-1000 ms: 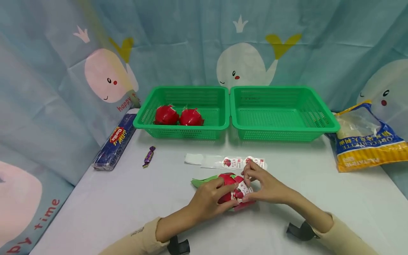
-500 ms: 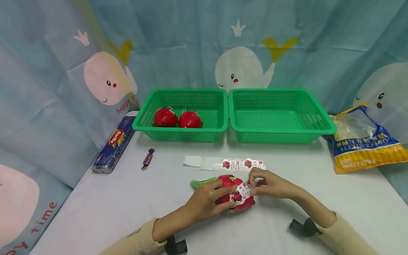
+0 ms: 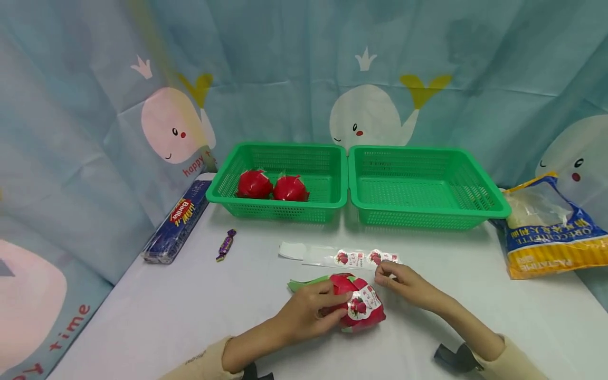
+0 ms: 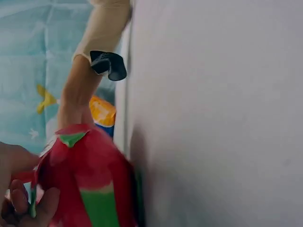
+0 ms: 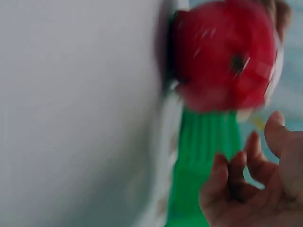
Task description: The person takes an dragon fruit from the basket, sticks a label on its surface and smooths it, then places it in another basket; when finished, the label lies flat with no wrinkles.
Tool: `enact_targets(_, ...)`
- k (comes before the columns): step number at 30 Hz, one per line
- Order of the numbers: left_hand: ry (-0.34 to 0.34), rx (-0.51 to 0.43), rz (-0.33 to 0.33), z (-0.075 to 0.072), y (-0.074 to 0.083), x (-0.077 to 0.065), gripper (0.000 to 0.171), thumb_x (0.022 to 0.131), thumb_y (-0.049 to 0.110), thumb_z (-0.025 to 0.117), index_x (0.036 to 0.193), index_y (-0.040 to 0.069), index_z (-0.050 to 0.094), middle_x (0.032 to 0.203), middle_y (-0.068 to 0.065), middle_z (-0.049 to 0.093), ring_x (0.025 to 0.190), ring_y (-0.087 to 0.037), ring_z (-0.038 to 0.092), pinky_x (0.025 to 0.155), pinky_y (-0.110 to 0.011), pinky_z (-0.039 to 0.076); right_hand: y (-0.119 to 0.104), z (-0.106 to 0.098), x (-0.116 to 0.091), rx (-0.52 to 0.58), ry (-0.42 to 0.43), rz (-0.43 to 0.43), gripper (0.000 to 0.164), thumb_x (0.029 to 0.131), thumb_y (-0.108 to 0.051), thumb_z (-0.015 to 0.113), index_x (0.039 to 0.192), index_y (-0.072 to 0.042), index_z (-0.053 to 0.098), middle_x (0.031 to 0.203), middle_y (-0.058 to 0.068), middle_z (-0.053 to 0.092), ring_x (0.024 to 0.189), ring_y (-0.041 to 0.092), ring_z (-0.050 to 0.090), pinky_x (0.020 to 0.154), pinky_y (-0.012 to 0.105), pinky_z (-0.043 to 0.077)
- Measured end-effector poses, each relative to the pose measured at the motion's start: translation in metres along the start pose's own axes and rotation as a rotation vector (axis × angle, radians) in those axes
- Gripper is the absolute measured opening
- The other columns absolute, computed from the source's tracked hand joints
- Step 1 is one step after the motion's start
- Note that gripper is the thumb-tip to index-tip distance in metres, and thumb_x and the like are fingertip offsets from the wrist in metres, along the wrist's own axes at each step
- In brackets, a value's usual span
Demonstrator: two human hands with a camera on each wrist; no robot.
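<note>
My left hand (image 3: pixel 306 311) grips a red dragon fruit (image 3: pixel 366 323) on a white table (image 3: pixel 256 301), fingers and thumb curved round its left side and parted only by the fruit between them. Beside my fingertips, on the fruit's upward face, sits a white label (image 3: pixel 364 302) printed with red fruit; a green leaf tip (image 3: pixel 306 283) juts out just beyond my knuckles. My right hand (image 3: pixel 404 285), just off the far right side of the fruit, holds nothing, its fingers loosely curled and the thumb apart from them. Right beyond both hands lies a clear strip (image 3: pixel 320 256) carrying two more such labels, its right end close to my right fingers. Farther ahead of my grip stand two green baskets side by side: the left basket (image 3: pixel 275 203), with two dragon fruits (image 3: pixel 291 189) resting together in it, and the right basket (image 3: pixel 404 192). Ahead and to the left of my grip lie a purple-wrapped candy (image 3: pixel 226 244) and, past it, a dark blue Barilla box (image 3: pixel 178 221). Well to the right, a blue and yellow pasta bag (image 3: pixel 551 237) leans near a pale blue curtain (image 3: pixel 285 113) patterned with whales.
</note>
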State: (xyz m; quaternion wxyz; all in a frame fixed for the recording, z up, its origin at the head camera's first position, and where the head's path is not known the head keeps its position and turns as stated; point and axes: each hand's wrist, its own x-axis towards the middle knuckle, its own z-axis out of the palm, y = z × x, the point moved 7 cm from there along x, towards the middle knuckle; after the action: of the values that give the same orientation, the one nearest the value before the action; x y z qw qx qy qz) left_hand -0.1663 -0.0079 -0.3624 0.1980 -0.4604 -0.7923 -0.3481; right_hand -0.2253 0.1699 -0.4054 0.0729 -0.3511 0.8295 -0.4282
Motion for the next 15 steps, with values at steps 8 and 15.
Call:
enact_targets(8, 0.246, -0.186, -0.361, -0.051, -0.070, 0.016, 0.017, 0.084, 0.006, 0.062, 0.098, 0.001, 0.070, 0.072, -0.006, 0.066, 0.063, -0.004, 0.058, 0.057, -0.013, 0.050, -0.042, 0.008, 0.018, -0.199, 0.062, 0.053, 0.047, 0.079, -0.044, 0.069, 0.113, -0.017, 0.052, 0.111, -0.007, 0.058, 0.104, 0.011, 0.055, 0.085, 0.034, 0.049)
enact_targets(15, 0.461, -0.877, -0.989, -0.061, -0.172, -0.008, 0.038, 0.092, 0.008, 0.054, 0.126, -0.007, 0.049, 0.106, -0.013, 0.068, 0.088, -0.008, 0.067, 0.081, -0.022, 0.053, -0.049, 0.028, 0.021, -0.327, -0.064, 0.084, 0.079, 0.068, -0.056, 0.072, 0.133, -0.019, 0.045, 0.124, -0.009, 0.053, 0.109, 0.011, 0.051, 0.086, 0.034, 0.049)
